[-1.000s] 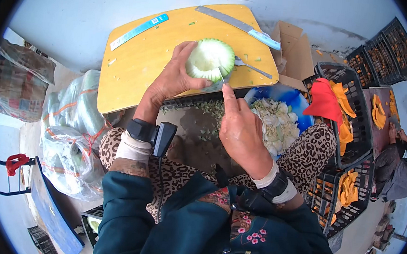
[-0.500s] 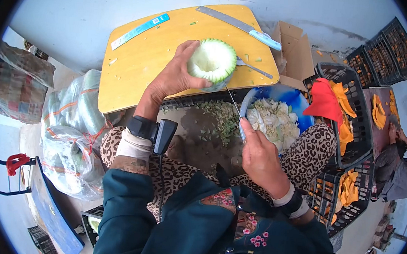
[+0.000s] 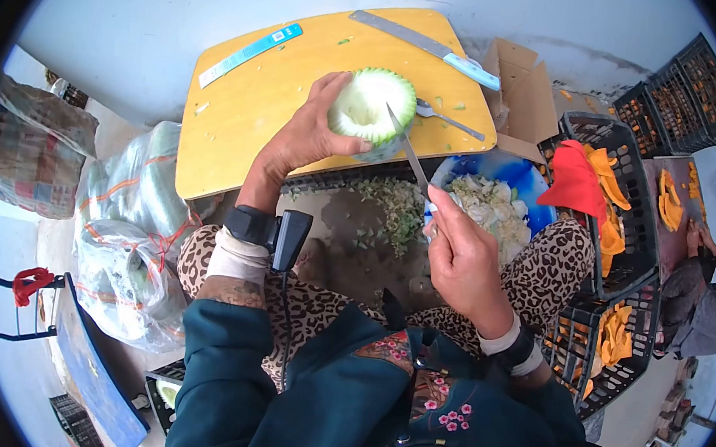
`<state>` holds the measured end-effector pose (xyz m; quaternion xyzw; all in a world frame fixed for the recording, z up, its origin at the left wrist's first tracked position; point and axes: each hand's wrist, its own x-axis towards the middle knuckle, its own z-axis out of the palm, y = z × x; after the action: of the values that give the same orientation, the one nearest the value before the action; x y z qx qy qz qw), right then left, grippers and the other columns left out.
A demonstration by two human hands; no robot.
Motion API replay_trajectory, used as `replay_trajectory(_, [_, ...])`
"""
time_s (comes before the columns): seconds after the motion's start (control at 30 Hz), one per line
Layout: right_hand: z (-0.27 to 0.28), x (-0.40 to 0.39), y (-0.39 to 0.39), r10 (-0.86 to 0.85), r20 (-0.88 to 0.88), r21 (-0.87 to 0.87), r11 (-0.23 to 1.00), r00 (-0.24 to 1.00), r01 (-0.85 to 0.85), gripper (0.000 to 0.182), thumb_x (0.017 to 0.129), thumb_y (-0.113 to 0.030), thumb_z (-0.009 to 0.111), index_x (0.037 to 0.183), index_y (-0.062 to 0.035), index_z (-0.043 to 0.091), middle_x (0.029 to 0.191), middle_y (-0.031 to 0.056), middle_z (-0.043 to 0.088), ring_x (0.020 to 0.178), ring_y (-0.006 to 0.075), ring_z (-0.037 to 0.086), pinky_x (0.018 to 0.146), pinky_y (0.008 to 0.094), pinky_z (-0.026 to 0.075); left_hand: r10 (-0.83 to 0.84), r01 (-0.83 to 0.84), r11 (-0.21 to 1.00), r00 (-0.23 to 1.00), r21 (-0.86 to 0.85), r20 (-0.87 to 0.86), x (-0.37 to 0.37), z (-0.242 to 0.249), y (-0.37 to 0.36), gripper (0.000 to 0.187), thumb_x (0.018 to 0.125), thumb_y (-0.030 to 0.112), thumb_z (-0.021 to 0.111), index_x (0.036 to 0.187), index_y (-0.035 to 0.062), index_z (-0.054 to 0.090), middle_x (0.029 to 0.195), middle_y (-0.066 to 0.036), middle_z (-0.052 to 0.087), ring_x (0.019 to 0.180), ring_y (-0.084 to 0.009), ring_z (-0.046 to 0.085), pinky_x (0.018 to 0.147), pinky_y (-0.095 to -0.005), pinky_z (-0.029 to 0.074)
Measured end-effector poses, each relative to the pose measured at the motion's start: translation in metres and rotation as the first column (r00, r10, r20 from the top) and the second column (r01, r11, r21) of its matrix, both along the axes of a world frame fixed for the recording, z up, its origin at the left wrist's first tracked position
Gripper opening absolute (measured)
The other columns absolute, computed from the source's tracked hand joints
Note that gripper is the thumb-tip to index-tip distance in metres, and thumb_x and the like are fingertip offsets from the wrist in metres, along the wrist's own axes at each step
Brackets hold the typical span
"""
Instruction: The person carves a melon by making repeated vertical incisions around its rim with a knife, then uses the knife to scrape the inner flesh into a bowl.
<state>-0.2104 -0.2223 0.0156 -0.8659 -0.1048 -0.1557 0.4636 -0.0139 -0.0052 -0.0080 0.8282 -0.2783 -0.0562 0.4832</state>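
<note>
My left hand (image 3: 309, 125) grips a hollowed green-skinned melon (image 3: 387, 90) from its left side, near the front edge of the yellow table (image 3: 257, 112). Its pale, scooped-out opening faces up and has a notched, scalloped rim. In my right hand (image 3: 467, 263) is a slim knife (image 3: 415, 160), its blade angled up and to the left. The blade's tip overlaps the melon's opening at the right side in this view. Just right of the melon lies a metal spoon (image 3: 456, 123).
A large knife (image 3: 408, 36) and a blue-white ruler-like strip (image 3: 251, 55) lie on the table. Below stands a blue-white basin (image 3: 531, 177) of pale scraps. At right are an open carton (image 3: 523, 89), crates of orange pieces (image 3: 604, 283) and another person's hands (image 3: 699, 239). Wrapped bags (image 3: 127, 280) sit left.
The knife has risen from beside the melon's lower right edge to over its opening. My right hand has shifted slightly with it; my left hand keeps its hold on the melon.
</note>
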Motion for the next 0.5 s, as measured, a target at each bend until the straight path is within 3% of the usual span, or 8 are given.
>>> replay_trajectory(0.5, [-0.0112, 0.0095, -0.0023, 0.006, -0.027, 0.042, 0.999, 1.0, -0.005, 0.044, 0.085, 0.011, 0.053, 0.129, 0.0033, 0.056, 0.11, 0.0249, 0.066, 0.095, 0.0353, 0.069, 0.081, 0.0374, 0.056, 0.004, -0.005, 1.0, 0.999, -0.026, -0.044, 0.0007, -0.0003, 0.0013, 0.115, 0.057, 0.042, 0.086, 0.148, -0.0032, 0.032, 0.151, -0.021, 0.029, 0.142, -0.0342, 0.032, 0.117, -0.0396, 0.03])
